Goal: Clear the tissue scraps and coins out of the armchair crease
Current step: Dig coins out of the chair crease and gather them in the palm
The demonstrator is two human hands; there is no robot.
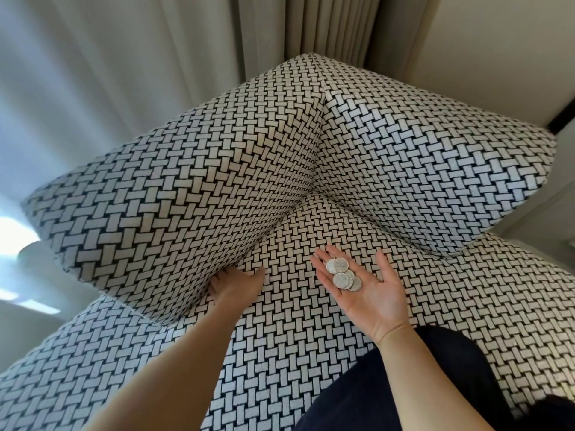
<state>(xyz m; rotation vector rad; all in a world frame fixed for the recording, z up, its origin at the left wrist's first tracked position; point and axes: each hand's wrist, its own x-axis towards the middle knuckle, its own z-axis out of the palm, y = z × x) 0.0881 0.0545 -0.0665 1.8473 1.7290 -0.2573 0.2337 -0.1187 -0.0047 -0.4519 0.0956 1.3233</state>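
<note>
**Coins lying in an open palm over the seat**

A basket-weave armchair (420,157) is standing before pale curtains (124,57). Several silver coins (343,275) are lying piled on the right hand (367,290), which is hovering palm up over the seat (280,353), fingers straight and spread, gripping nothing. The left hand (236,286) is reaching into the crease (280,231) between the seat and the side cushion (171,213). Its fingers are hiding under the fabric, so whether they are holding anything cannot be told. Dark clothing (404,384) is showing at the lower right.
</note>
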